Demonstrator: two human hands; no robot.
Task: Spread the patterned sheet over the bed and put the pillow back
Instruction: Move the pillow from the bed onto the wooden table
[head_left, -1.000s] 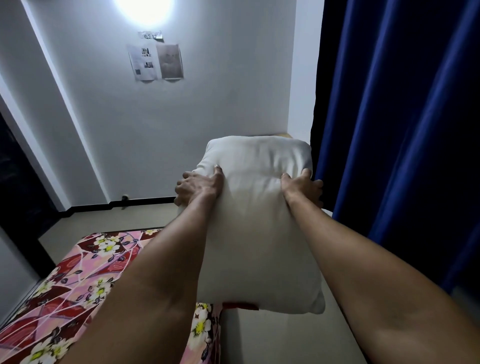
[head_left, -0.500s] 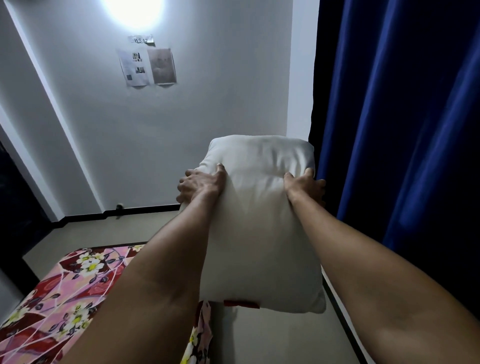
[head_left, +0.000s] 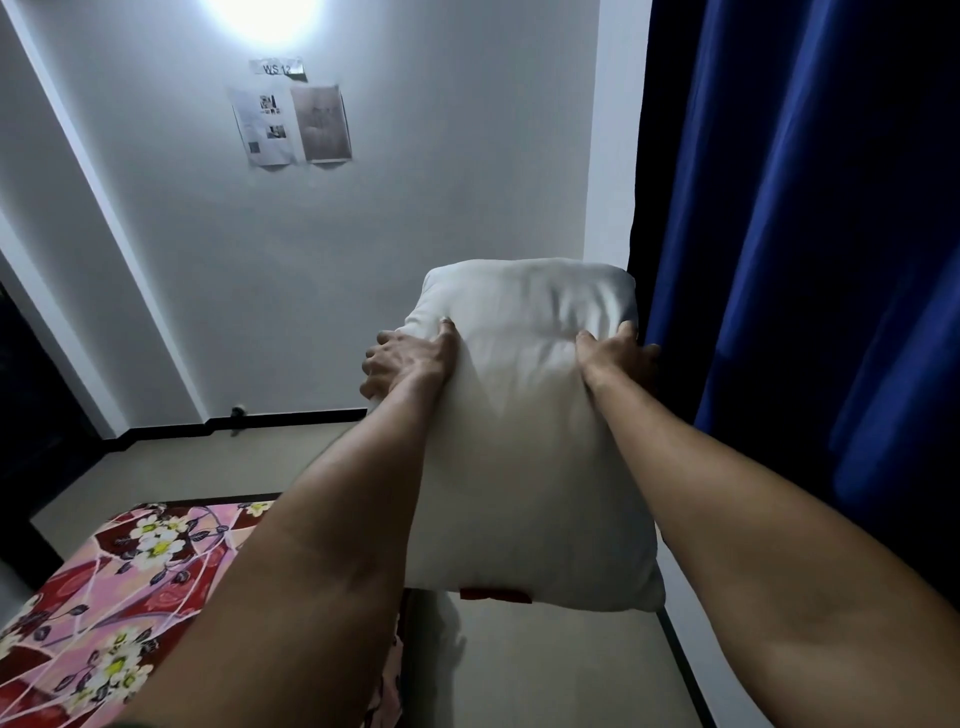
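Pillow (head_left: 524, 441) of plump white fabric, upright and held clear of everything below, just to three o'clock of centre. Small red tag (head_left: 496, 595) on its lower edge, toward six o'clock.

At the pillow's nine o'clock edge, left hand (head_left: 405, 364): thumb pressed into the front face, fingers curled round the side, grasping the pillow firmly. At its three o'clock edge, right hand (head_left: 618, 353): thumb on the front, fingers wrapped behind and mostly hidden, likewise clamped on the pillow. Both bare forearms stretched up from six o'clock toward the middle.

Pink-and-red floral patterned sheet (head_left: 104, 597) at seven to eight o'clock, lying flat over the bed, partly covered by the left forearm. Pillow raised above its level, off to its three o'clock side, not resting on it. Pale beige floor (head_left: 545, 670) under the pillow at six o'clock.

Deep blue pleated curtain (head_left: 805, 260) filling the side from one to four o'clock, just beside the right hand's knuckles; touching or not, cannot tell.

Plain white wall (head_left: 441, 182) from ten to twelve o'clock, black skirting strip (head_left: 285, 418) along its foot. Two printed papers (head_left: 291, 124) stuck side by side on the wall at eleven o'clock, with a small label (head_left: 277, 69) reading "WS 12" above them. Bright lamp glare (head_left: 260, 15) at the top edge, near twelve o'clock.
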